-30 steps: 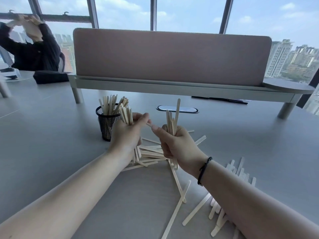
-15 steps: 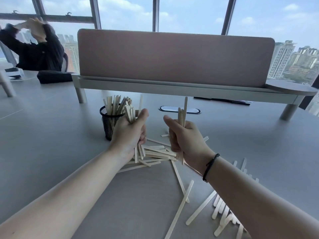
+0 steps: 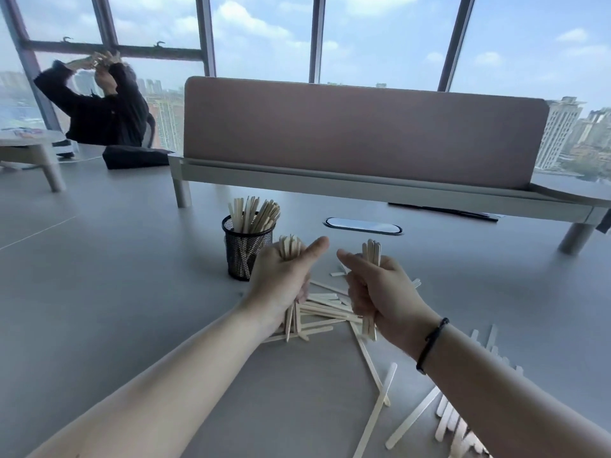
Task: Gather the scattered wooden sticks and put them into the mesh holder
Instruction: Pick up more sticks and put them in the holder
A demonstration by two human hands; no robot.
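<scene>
I see my left hand (image 3: 281, 276) and right hand (image 3: 377, 289), fingers curled, each gripping a bundle of sticks (image 3: 371, 251); mesh holder (image 3: 244, 252) part-filled, many loose sticks (image 3: 377, 414) left on the surface (image 3: 115, 292).

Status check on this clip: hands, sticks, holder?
Left hand and right hand each grip a bundle of sticks. Mesh holder part-filled, just beyond left hand. Loose sticks remain on table; nothing blocking.

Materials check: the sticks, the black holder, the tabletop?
Sticks: pale, flat, matte, looks like unfinished wood. Mesh holder: black see-through grid, probably coated metal wire. Table: smooth grey with soft sheen, likely laminate; can't confirm.
</scene>
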